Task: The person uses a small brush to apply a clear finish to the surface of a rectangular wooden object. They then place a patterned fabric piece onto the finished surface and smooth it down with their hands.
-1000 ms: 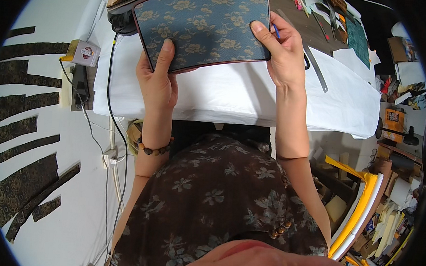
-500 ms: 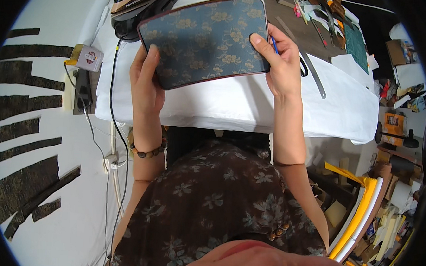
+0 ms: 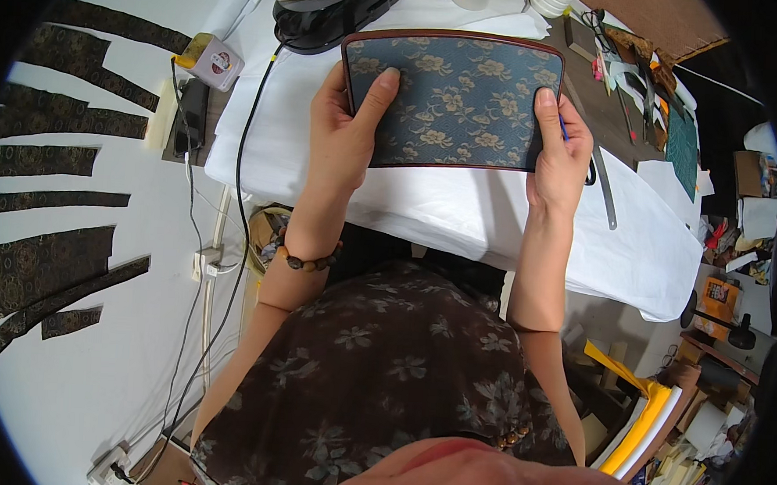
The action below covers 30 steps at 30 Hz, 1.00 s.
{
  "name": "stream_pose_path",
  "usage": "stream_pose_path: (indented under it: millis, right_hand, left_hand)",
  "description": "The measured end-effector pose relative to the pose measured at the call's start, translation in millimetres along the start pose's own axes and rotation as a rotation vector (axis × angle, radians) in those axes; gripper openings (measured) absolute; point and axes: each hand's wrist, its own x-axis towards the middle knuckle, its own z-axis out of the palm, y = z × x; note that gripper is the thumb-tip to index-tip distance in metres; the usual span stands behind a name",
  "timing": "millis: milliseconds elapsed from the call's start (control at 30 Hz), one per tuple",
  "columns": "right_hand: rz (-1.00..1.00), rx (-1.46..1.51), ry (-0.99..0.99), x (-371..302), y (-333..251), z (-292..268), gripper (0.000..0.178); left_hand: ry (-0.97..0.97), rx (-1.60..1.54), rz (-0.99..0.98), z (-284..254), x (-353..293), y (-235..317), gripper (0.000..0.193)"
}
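Note:
With both hands I hold up a flat rectangular panel (image 3: 457, 101) covered in blue brocade with pale gold flowers, rimmed in dark red. My left hand (image 3: 346, 135) is closed on its left edge, thumb lying on the fabric. At the opposite edge my right hand (image 3: 558, 150) grips it, thumb on the face and fingers behind. A thin blue item (image 3: 564, 130) shows by the right fingers, with a dark loop beside that hand; I cannot tell if they are held. The panel's underside is hidden.
White cloth (image 3: 444, 197) covers the table. A black and bronze iron (image 3: 330, 15) stands at the back left, its cord hanging down. A metal ruler (image 3: 608, 192), papers, tools and a green cutting mat (image 3: 681, 152) lie rightward. Dark patterned strips (image 3: 80, 95) hang on the left wall.
In the picture, the panel has shifted right and slightly down and turned from a slant to nearly level. The surroundings have shifted too. Both hands keep their hold.

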Motion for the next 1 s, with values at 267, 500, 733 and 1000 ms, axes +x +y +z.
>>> stream_pose_path:
  millis: [267,500,733,1000]
  right_hand:
    - [-0.017,0.043,0.018,-2.7,-5.9,7.1,0.025]
    - [-0.004,0.056,0.000,-4.3,-8.6,12.2,0.025]
    - [0.034,-0.082,-0.032,8.5,-16.7,10.5,0.036]
    - [0.044,-0.063,-0.036,12.8,-15.1,8.8,0.030]
  left_hand:
    - [0.027,0.007,0.021,1.8,0.3,-0.9,0.028]
    - [0.120,-0.124,-0.090,-4.6,3.1,-1.3,0.031]
    - [0.156,-0.040,-0.103,-3.7,4.0,-1.8,0.041]
    - [0.108,0.004,-0.129,-6.5,4.0,2.2,0.033]
